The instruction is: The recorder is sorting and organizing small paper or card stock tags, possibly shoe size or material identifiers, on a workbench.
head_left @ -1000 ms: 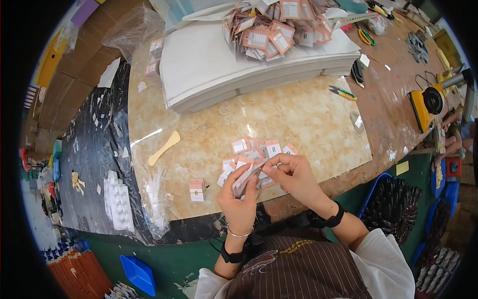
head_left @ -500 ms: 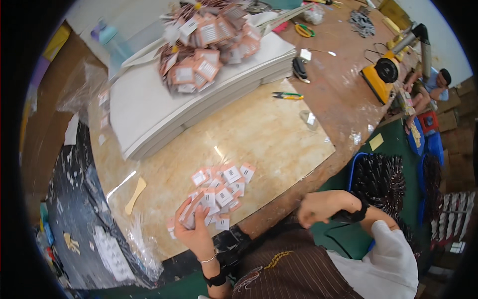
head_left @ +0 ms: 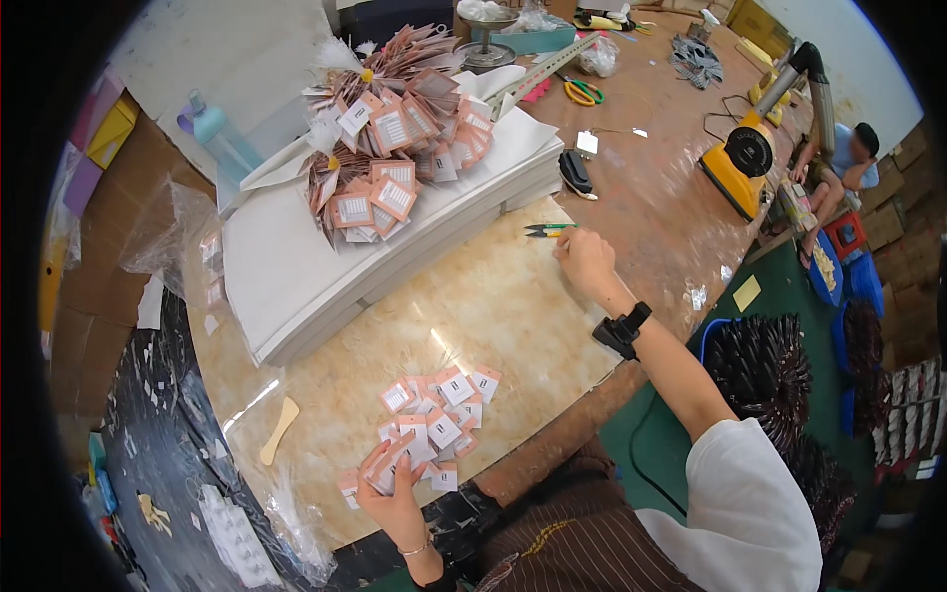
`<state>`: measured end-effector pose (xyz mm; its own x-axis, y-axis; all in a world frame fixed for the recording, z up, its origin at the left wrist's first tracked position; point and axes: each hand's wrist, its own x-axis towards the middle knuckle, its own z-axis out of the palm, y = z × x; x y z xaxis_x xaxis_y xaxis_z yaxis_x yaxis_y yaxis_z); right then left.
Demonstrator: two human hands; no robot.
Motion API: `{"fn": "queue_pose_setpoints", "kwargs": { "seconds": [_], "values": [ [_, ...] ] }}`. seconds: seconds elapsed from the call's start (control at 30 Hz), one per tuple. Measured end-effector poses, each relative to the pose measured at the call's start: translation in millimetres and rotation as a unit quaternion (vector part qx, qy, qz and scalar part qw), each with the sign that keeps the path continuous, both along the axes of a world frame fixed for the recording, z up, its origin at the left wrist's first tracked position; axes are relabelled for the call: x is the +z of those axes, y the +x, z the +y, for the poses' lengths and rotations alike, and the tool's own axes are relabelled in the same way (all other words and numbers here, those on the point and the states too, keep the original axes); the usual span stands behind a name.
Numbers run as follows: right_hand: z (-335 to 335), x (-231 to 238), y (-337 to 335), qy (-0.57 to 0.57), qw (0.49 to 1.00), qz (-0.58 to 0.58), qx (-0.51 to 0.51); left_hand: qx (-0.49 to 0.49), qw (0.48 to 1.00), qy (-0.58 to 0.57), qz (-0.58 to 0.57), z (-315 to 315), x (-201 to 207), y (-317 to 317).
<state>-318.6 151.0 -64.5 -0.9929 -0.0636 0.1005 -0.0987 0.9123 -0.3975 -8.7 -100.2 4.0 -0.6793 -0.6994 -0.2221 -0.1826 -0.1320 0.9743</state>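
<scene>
My left hand [head_left: 398,505] is closed round a small stack of tags [head_left: 383,472], held upright over the near edge of the board. Beside it lies a loose pile of pink and white tags [head_left: 441,414]. My right hand [head_left: 589,264] is low over the board's far right corner with its fingers curled down; what lies under the fingertips is hidden. Just beyond its knuckles are thread snips [head_left: 546,231] with green and yellow handles, their right end partly covered by the hand. A black wristband [head_left: 621,331] circles the right wrist.
White sheets [head_left: 296,266] are stacked behind, bearing tag bundles [head_left: 390,192]. A wooden spatula [head_left: 280,431] lies left. Farther right are a black oblong item [head_left: 575,175], orange-and-green scissors [head_left: 582,92] and a yellow machine [head_left: 735,163]. Another person [head_left: 848,168] sits beyond the table.
My right hand has swung from near my body out over the board to the thread snips. My left hand still holds the tags. The view has shifted slightly.
</scene>
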Motion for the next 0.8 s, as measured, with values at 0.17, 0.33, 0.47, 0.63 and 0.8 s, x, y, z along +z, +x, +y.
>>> {"fn": "queue_pose_setpoints", "kwargs": {
  "seconds": [0.17, 0.33, 0.47, 0.63, 0.8],
  "values": [
    [5, -23, 1, -0.015, 0.997, 0.051, 0.051, -0.007, 0.999, 0.033, 0.017, 2, -4, -4],
    [-25, 57, 51, -0.203, 0.971, -0.009, 0.128, -0.001, 0.996, 0.079, 0.034, -1, -4, -9],
    [-70, 87, 137, -0.286, 0.899, -0.139, 0.302, -0.002, 0.996, 0.062, 0.062, 8, -3, -17],
    [-116, 84, 194, -0.278, 0.866, -0.192, 0.369, 0.010, 0.997, -0.012, 0.069, 20, 6, -16],
    [-120, 81, 200, -0.267, 0.884, -0.150, 0.354, 0.015, 0.997, -0.030, 0.063, 22, 4, -11]
  ]
}}
